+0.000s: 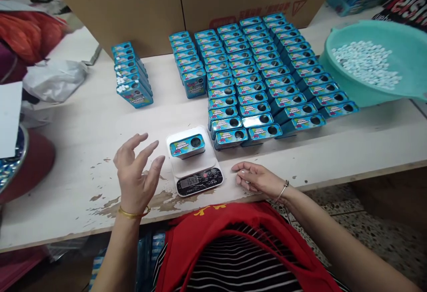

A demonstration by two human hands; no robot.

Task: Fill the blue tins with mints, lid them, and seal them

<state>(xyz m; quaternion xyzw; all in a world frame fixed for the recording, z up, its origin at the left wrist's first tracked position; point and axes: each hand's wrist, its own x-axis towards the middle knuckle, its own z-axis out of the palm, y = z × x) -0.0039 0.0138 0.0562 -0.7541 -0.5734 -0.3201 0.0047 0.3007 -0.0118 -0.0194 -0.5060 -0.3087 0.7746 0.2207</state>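
Note:
A blue tin with a round dark opening in its top stands on the white kitchen scale, whose display seems to read 1543, any decimal point being unclear. To the left of the scale, my left hand hovers with fingers spread and nothing in them. My right hand rests low at the scale's right side, fingers curled together. Small white bits, which look like candies, show between its fingertips; how many it holds is hidden.
Rows of blue tins stand behind the scale. A smaller group of tins, some topped with white candies, is at the left. A turquoise basin of white candies sits right. A cardboard box blocks the back; a red tub is left.

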